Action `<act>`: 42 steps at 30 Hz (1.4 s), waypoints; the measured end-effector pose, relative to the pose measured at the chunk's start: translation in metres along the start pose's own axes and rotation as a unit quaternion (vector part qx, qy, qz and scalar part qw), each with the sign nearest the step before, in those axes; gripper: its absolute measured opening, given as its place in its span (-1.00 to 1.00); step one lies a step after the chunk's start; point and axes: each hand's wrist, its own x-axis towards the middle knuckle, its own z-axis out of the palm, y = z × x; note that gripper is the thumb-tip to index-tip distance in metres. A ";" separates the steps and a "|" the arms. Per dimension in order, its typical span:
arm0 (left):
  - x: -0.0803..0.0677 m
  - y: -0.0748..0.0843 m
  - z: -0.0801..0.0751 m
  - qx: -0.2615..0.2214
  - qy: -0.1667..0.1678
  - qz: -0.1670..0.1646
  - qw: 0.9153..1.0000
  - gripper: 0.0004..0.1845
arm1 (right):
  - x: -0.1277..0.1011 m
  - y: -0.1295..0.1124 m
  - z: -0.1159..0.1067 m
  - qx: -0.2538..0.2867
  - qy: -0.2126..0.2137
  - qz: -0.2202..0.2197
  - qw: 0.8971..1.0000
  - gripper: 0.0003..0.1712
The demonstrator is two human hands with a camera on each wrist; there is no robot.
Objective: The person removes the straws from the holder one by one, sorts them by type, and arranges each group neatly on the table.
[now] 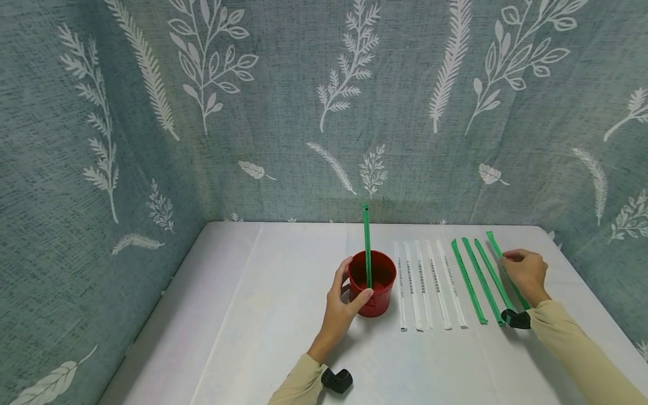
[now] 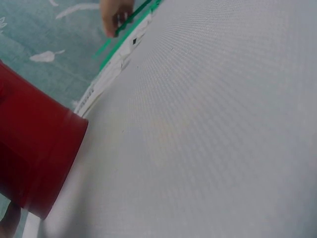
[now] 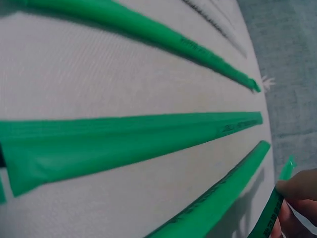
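My left hand (image 1: 340, 312) holds a red cup (image 1: 382, 301) from its left side, with the thumb across the front at the rim. The cup (image 2: 34, 134) stands upright on the table in the left wrist view. One green paper-wrapped straw (image 1: 367, 236) stands in it and sticks up well above the rim. On the right, my right hand (image 1: 527, 274) pinches another green wrapped straw (image 1: 495, 246), the rightmost of its row. The right wrist view shows thumb and fingers around this straw (image 3: 273, 210) near its far end. Three more green straws (image 3: 133, 144) lie beside it.
Several white wrapped straws (image 1: 420, 287) lie side by side between the cup and the green ones. A white cloth covers the table (image 1: 263, 315). Patterned grey-green fabric (image 1: 283, 112) hangs behind and along both sides.
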 end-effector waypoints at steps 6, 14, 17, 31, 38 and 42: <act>-0.002 0.026 -0.001 -0.003 -0.010 -0.006 1.000 -0.28 | -0.002 0.009 0.003 -0.025 0.000 -0.012 1.000 -0.68; -0.002 0.023 0.001 -0.002 -0.008 0.005 1.000 -0.29 | -0.005 0.013 -0.001 -0.080 0.002 -0.082 0.993 -0.73; -0.003 0.022 0.002 -0.002 -0.008 0.005 1.000 -0.29 | -0.005 0.015 -0.001 -0.098 -0.003 -0.092 0.991 -0.74; -0.002 0.024 0.000 0.000 -0.008 -0.001 1.000 -0.28 | -0.004 -0.008 -0.002 -0.043 0.007 -0.143 0.989 -0.72; -0.001 0.024 0.000 -0.002 -0.009 -0.003 1.000 -0.28 | -0.007 -0.037 -0.003 -0.010 -0.004 -0.160 0.987 -0.73; -0.002 0.024 0.000 -0.001 -0.007 -0.004 1.000 -0.28 | -0.014 -0.057 -0.005 0.004 -0.022 -0.175 0.984 -0.72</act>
